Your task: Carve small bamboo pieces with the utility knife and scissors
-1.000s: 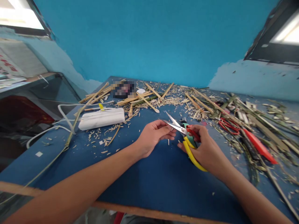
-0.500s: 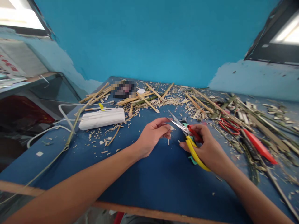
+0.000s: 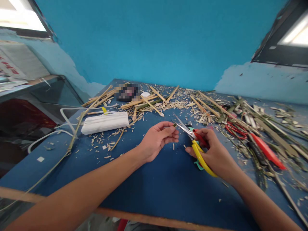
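Note:
Between the thumb and fingers of my left hand is a small sliver of bamboo, its dark green side showing at the fingertips. My right hand is closed around a pair of scissors with one red and one yellow handle. The blades are parted and point up and left, close by the sliver; whether they touch it I cannot tell. Under my right hand lies a teal object, mostly hidden. A pale chip rests on the blue table just below my left fingers.
A white power strip with white cables lies at the left. Bamboo sticks and shavings cover the back. To the right are red-handled scissors, a red-handled tool and green bamboo strips. A long strip crosses the left side.
The sliver in my left hand now shows dark green instead of its pale side, and my left fingers have shifted slightly. My right hand and the scissors have hardly moved.

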Motion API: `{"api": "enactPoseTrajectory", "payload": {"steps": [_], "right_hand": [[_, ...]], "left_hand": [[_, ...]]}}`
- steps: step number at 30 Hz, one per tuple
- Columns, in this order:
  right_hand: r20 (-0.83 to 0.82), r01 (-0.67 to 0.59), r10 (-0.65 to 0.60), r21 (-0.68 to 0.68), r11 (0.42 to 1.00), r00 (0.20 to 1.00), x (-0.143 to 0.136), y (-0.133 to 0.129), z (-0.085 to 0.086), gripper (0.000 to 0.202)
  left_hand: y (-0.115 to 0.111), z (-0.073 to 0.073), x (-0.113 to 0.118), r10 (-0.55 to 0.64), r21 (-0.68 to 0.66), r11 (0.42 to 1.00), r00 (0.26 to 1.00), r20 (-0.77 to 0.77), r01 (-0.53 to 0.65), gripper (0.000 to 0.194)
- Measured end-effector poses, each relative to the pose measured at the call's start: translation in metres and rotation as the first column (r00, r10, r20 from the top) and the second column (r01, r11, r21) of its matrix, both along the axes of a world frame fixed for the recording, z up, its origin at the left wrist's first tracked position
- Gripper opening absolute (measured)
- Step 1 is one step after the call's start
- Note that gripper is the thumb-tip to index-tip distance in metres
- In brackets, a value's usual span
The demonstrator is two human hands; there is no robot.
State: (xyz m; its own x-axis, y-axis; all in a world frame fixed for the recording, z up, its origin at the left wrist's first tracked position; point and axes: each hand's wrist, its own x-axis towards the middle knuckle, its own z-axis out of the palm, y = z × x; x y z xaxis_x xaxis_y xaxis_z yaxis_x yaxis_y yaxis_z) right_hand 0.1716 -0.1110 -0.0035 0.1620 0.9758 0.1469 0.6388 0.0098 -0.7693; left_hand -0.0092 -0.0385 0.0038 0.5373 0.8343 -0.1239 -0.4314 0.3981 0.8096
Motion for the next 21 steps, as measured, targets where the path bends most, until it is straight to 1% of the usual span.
{"api": "enactPoseTrajectory", "payload": {"steps": [4, 11, 15, 21], "right_hand": [[0.007, 0.005, -0.005, 0.002, 1.0, 1.0, -0.0004, -0.0005, -0.0001, 0.055], [-0.023, -0.012, 0.012, -0.021, 1.0, 1.0, -0.0035, -0.0005, -0.0058, 0.057], [-0.026, -0.02, 0.02, -0.001, 1.0, 0.999, -0.005, -0.0003, -0.0085, 0.056], [-0.003, -0.022, 0.022, 0.005, 1.0, 1.0, -0.0061, -0.001, -0.008, 0.054]], "left_hand": [[0.0007, -0.0014, -0.0001, 0.051, -0.007, 0.999, 0.998, 0.027, -0.051, 0.016], [-0.0021, -0.0053, 0.0011, -0.004, 0.075, 0.997, 1.0, 0.01, 0.003, 0.014], [-0.0026, -0.0056, 0.0011, -0.024, 0.091, 0.996, 1.0, -0.012, 0.025, 0.014], [-0.0031, -0.0058, 0.0011, -0.032, 0.103, 0.994, 0.998, -0.052, 0.037, 0.017]]}}
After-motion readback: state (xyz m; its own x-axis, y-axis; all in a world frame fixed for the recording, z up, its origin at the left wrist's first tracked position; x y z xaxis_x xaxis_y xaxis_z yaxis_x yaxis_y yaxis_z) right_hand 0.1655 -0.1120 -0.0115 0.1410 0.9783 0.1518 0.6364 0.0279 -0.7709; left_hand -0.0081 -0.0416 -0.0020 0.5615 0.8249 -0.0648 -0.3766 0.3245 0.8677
